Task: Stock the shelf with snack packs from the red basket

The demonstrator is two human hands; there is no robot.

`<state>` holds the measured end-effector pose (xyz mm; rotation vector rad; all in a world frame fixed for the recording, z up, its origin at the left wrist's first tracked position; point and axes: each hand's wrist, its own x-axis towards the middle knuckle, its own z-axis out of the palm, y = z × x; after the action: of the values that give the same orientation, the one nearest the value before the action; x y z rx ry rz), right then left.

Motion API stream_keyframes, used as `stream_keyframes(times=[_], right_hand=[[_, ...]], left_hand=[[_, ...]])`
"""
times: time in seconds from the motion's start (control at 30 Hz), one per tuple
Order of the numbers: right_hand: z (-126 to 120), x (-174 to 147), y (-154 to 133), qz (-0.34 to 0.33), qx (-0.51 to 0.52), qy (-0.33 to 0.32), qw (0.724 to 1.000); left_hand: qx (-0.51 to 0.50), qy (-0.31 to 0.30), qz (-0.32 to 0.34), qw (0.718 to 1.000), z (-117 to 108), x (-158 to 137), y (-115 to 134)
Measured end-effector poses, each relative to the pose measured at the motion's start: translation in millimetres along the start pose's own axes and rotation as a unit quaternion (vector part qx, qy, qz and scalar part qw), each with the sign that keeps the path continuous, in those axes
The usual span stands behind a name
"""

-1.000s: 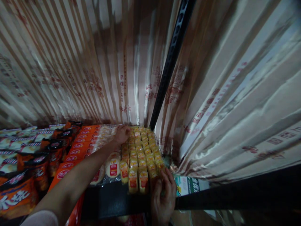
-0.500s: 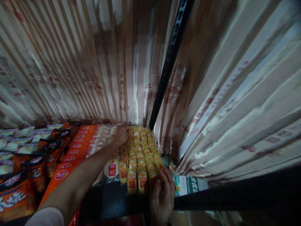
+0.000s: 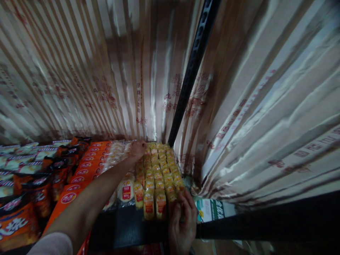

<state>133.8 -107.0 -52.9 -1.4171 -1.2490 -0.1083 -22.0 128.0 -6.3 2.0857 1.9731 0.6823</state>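
Note:
Rows of small yellow packaged snacks [image 3: 154, 184] stand close together at the shelf's right end, with red labels on the front packs. At their front right corner, my right hand [image 3: 183, 216] is curled round the foremost pack of the right row, thumb in front and fingers along the outer side; the hand mostly covers that pack. My left arm stretches across the shelf, and my left hand [image 3: 138, 150] rests at the far left of the yellow rows. Its fingers are too dark and small to make out. Clear-wrapped round pale snacks [image 3: 126, 190] sit beside the yellow rows, partly under my left forearm.
Orange packets [image 3: 87, 164] and black-and-orange bags [image 3: 37, 191] fill the shelf's left part. A black metal post [image 3: 190, 83] rises at the back corner before pleated curtains [image 3: 127, 71]. A green-and-white package [image 3: 211, 209] lies beyond the right edge. The dark shelf [image 3: 127, 226] shows in front.
Both hands stay in nearly the same places on the yellow snacks. The view has shifted very slightly.

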Motion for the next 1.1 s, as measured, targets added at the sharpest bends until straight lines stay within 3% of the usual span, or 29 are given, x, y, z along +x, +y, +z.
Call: stream_keyframes(times=[0.23, 0.63, 0.83, 0.97, 1.1], right_hand=[[0.4, -2.5, 0.4, 0.000, 0.005, -0.005, 1.000], [0.7, -1.2, -2.2, -0.002, 0.002, -0.010, 1.000], [1.1, -2.0, -2.4, -0.002, -0.002, -0.009, 1.000], [1.7, -2.7, -2.4, 0.000, 0.002, -0.007, 1.000], [2.3, -3.9, -1.7, -0.004, 0.001, -0.009, 1.000]], left_hand=[[0.001, 0.013, -0.020, 1.000, 1.7, 4.4, -2.8], [-0.011, 0.030, 0.026, 0.999, 6.2, 6.2, -6.3], [-0.002, 0.050, 0.046, 0.998, -2.7, -8.4, -5.8], [0.038, 0.079, 0.136, 0.987, -14.7, -26.9, -5.7], [0.053, 0.036, 0.241, 0.968, -17.5, -39.9, -7.3]])
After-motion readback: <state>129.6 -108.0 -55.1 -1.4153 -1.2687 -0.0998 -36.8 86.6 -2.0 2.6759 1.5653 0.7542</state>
